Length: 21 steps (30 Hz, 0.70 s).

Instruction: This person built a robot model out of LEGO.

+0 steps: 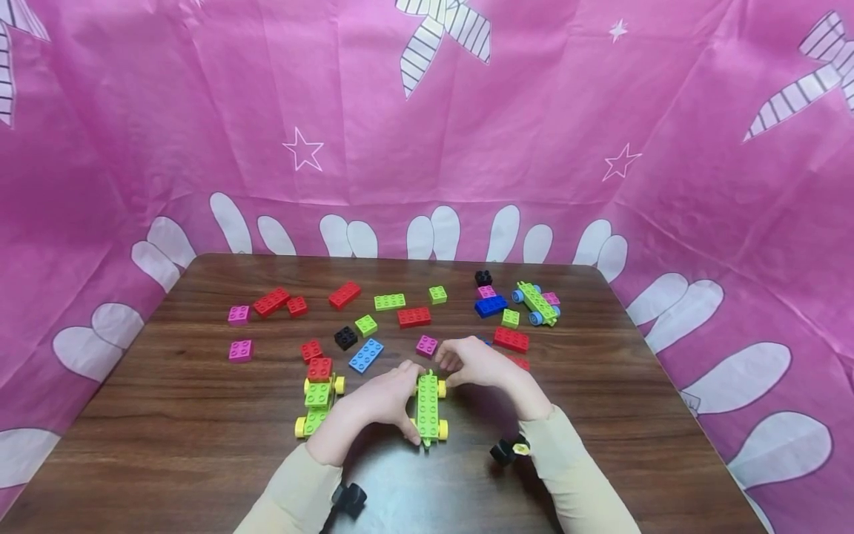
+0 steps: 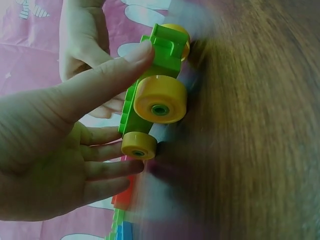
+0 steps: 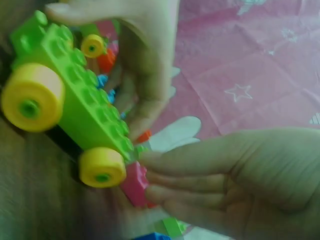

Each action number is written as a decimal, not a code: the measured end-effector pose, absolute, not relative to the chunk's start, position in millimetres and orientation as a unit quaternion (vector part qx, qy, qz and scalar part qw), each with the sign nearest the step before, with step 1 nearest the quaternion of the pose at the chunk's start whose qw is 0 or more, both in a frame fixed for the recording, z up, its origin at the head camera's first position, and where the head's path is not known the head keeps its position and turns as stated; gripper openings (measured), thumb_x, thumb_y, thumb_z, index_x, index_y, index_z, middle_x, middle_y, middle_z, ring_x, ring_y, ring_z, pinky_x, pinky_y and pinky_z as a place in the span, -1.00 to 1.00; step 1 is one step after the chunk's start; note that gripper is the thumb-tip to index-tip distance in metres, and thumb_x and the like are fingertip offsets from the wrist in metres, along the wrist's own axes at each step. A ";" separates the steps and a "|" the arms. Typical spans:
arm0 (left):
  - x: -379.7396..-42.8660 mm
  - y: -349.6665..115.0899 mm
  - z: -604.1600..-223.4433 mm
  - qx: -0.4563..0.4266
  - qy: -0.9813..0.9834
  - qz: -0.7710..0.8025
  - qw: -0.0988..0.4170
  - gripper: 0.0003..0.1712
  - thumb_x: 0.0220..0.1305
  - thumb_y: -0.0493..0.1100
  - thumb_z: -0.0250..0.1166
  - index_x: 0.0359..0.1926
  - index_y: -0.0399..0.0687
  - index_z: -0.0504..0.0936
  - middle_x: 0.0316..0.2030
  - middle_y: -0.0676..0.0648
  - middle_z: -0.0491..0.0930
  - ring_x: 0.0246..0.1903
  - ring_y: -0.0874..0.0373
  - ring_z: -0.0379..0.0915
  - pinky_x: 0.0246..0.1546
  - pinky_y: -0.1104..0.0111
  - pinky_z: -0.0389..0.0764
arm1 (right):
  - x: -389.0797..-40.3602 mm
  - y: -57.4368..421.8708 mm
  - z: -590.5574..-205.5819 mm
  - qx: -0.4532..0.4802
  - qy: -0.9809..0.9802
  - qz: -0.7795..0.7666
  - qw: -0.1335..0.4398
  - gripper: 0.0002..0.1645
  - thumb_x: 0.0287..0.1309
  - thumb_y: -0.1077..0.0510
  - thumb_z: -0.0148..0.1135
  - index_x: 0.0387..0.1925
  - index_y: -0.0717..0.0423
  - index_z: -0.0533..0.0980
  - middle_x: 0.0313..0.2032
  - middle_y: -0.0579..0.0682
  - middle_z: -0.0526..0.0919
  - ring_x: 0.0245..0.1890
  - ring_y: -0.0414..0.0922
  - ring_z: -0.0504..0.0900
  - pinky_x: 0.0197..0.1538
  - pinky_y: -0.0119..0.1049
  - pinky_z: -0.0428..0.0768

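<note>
A green toy car base with yellow wheels stands upright on the table between my hands. My left hand spans it lengthwise from the left. Its thumb is at the near end and its fingers are by the far end, beside a yellow wheel. Close to the far right wheel is my right hand, its fingers loosely bent. In the right wrist view, its thumb comes up to the far end of the base; whether it touches is unclear. Nothing shows between this hand's fingers.
Left of my left hand stands another yellow-wheeled green car with green and red bricks on it. A blue-wheeled green car is at the back right. Loose bricks lie beyond my hands, among them a pink brick and a light blue brick.
</note>
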State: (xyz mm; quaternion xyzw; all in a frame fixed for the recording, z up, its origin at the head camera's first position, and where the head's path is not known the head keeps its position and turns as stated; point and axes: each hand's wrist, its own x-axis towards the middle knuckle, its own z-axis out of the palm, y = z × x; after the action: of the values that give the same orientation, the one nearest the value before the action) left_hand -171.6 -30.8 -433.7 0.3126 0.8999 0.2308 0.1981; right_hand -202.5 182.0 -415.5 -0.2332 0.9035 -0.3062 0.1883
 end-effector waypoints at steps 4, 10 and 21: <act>-171.9 -32.4 -433.1 0.314 0.897 0.242 0.194 0.18 -0.35 0.09 0.69 0.28 -0.22 0.30 0.14 -0.14 0.42 0.16 0.01 0.44 0.21 0.14 0.49 | -217.1 188.7 -414.9 -0.256 0.897 -0.318 0.171 -0.63 0.05 0.29 0.42 -0.07 0.18 0.57 -0.17 0.08 0.71 -0.14 -0.06 0.67 0.00 -0.12 0.67; -171.7 -33.2 -433.0 0.319 0.897 0.240 0.190 0.17 -0.33 0.08 0.69 0.29 -0.24 0.30 0.17 -0.16 0.41 0.18 0.00 0.43 0.23 0.15 0.47 | -239.7 189.9 -421.2 -0.273 0.905 -0.299 0.129 -0.64 0.07 0.30 0.41 -0.06 0.14 0.57 -0.10 0.05 0.70 -0.06 -0.03 0.68 0.05 -0.08 0.65; -173.1 -34.4 -434.0 0.321 0.898 0.231 0.195 0.19 -0.31 0.12 0.67 0.31 -0.26 0.29 0.21 -0.18 0.40 0.21 -0.01 0.41 0.25 0.14 0.46 | -260.9 173.5 -431.9 -0.297 0.918 -0.210 0.155 -0.44 0.07 0.28 0.42 0.15 0.09 0.54 0.14 0.01 0.61 0.22 -0.02 0.51 0.30 -0.04 0.46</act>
State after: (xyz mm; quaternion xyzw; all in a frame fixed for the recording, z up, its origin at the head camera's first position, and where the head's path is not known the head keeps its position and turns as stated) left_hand -173.1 -34.4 -434.0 0.3208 0.8976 0.2312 0.1950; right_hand -260.9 173.5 -431.9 -0.2975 0.9184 -0.2101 0.1545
